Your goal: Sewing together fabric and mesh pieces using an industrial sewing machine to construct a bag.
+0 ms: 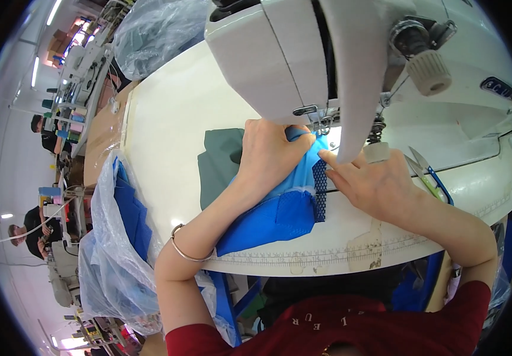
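A blue fabric piece point(268, 222) lies on the sewing table, its upper end at the presser foot point(323, 126) of a white sewing machine point(270, 62). It has light blue and deeper blue parts, and a dark dotted mesh strip point(320, 190) runs along its right edge. Close to the left of the foot, my left hand point(270, 154) is closed on the light blue part, thumb toward the needle. My right hand point(377, 181) holds the right edge by the mesh, index fingertip near the foot. A grey-green fabric piece point(217, 157) lies partly under my left hand.
Thread snips and scissors point(429, 178) lie right of my right hand. A ruler strip point(339, 250) follows the table's front edge. At left hangs a plastic bag point(110, 261) with blue fabric; another plastic-wrapped bundle point(158, 38) sits behind. Two people are at machines far left.
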Action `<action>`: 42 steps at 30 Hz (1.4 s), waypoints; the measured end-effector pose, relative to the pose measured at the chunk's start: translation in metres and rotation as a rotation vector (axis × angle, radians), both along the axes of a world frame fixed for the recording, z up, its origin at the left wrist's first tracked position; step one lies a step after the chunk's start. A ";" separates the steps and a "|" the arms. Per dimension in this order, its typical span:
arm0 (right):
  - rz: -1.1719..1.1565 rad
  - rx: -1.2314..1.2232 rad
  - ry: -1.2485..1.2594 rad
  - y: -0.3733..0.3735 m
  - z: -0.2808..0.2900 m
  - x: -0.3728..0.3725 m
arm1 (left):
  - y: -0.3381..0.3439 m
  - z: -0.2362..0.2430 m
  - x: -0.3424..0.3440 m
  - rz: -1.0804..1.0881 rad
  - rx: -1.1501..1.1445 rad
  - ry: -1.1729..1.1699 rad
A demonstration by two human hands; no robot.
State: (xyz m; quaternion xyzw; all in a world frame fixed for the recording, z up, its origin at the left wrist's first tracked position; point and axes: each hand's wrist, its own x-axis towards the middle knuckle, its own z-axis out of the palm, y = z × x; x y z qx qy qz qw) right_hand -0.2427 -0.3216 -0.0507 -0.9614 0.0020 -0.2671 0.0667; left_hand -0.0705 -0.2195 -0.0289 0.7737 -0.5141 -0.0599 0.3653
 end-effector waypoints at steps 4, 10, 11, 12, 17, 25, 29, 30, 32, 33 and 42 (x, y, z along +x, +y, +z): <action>-0.043 -0.010 0.051 -0.001 0.004 0.000 | -0.002 -0.005 0.005 -0.020 0.022 0.044; -0.095 -0.088 0.135 0.001 0.008 -0.002 | -0.002 -0.010 0.007 -0.046 -0.089 -0.005; -0.094 -0.093 0.135 0.001 0.008 -0.001 | -0.001 -0.010 0.008 -0.039 -0.040 0.018; -0.085 -0.074 0.115 0.001 0.007 0.000 | -0.001 -0.010 0.008 -0.031 0.008 0.041; -0.054 -0.030 0.090 -0.002 0.005 0.003 | -0.003 -0.009 0.007 -0.045 -0.005 0.022; -0.062 -0.026 0.071 -0.001 0.007 0.005 | -0.003 -0.010 0.009 -0.044 0.062 0.094; -0.064 -0.038 0.061 -0.002 0.006 0.004 | -0.005 0.000 0.006 -0.005 0.203 0.050; -0.064 -0.038 0.061 -0.001 0.007 0.003 | -0.004 0.000 0.006 -0.010 0.214 0.045; -0.065 -0.041 0.080 -0.001 0.008 0.003 | -0.005 -0.007 0.009 -0.028 0.139 0.055; -0.066 -0.038 0.081 0.000 0.008 0.003 | -0.005 -0.010 0.010 -0.047 0.066 0.066; -0.010 -0.046 0.060 -0.001 -0.004 -0.001 | -0.007 -0.007 0.010 -0.063 -0.008 0.042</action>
